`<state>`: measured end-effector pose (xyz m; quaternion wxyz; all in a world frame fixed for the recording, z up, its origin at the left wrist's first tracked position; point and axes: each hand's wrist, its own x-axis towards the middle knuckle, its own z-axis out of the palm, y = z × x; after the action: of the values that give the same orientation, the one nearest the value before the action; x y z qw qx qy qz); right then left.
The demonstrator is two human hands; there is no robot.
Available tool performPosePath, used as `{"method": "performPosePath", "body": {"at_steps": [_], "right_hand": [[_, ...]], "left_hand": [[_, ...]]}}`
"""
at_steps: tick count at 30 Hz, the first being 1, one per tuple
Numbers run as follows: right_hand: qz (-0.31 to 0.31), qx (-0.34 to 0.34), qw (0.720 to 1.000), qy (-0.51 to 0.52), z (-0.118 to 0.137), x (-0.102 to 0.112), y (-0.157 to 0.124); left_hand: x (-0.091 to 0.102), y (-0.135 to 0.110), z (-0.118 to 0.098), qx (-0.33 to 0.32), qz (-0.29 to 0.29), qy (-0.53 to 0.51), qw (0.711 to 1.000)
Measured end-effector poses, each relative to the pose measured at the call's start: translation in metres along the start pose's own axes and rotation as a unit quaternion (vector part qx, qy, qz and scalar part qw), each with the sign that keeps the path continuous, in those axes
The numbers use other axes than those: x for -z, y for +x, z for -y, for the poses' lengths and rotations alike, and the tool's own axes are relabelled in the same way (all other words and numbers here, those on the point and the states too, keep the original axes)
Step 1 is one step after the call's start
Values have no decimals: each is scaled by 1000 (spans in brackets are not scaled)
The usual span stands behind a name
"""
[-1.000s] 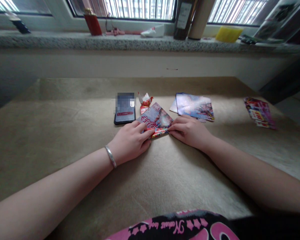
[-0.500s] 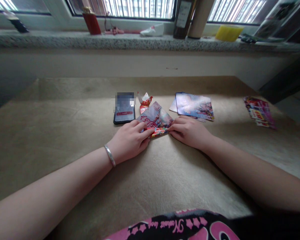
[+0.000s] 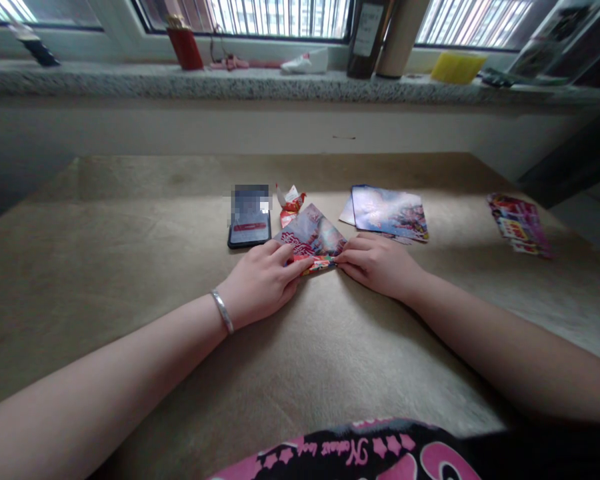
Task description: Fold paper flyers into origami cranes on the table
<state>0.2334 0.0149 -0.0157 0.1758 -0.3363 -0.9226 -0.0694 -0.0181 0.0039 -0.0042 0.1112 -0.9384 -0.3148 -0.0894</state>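
Observation:
A printed paper sheet [image 3: 316, 230] lies on the table with a corner pointing away from me. Its near edge is folded over, showing a narrow red and multicoloured strip. My left hand [image 3: 263, 279] grips the left part of that fold, its index finger laid along the strip. At the fold's right end, the fingertips of my right hand [image 3: 380, 265] pinch the paper. Just behind the sheet is a small folded red and white paper figure [image 3: 293, 202]. A phone [image 3: 249, 217] lies beyond my left hand, its screen partly blurred.
Several printed sheets [image 3: 390, 212] are stacked beyond my right hand. More colourful paper pieces [image 3: 520, 225] lie at the table's right side. On the stone windowsill [image 3: 260, 83] stand a red bottle [image 3: 185, 47], a dark bottle [image 3: 367, 40] and a yellow block [image 3: 459, 68].
My left index finger has slid slightly to the right along the folded strip. My right hand and the other things stay essentially where they were.

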Motion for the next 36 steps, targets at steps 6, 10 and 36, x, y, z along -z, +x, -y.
{"method": "performPosePath", "body": {"at_steps": [6,10,36], "right_hand": [[-7,6,1000,7,4,-3,2],[-3,-5,1000,13,4,-3,2],[16,5,1000,-6,10,2,5]], "left_hand": [[2,0,2,8,-2,2,1000],[1,-1,2,9,0,1,1000],[6,-1,-5,-37,47,-4,998]]}}
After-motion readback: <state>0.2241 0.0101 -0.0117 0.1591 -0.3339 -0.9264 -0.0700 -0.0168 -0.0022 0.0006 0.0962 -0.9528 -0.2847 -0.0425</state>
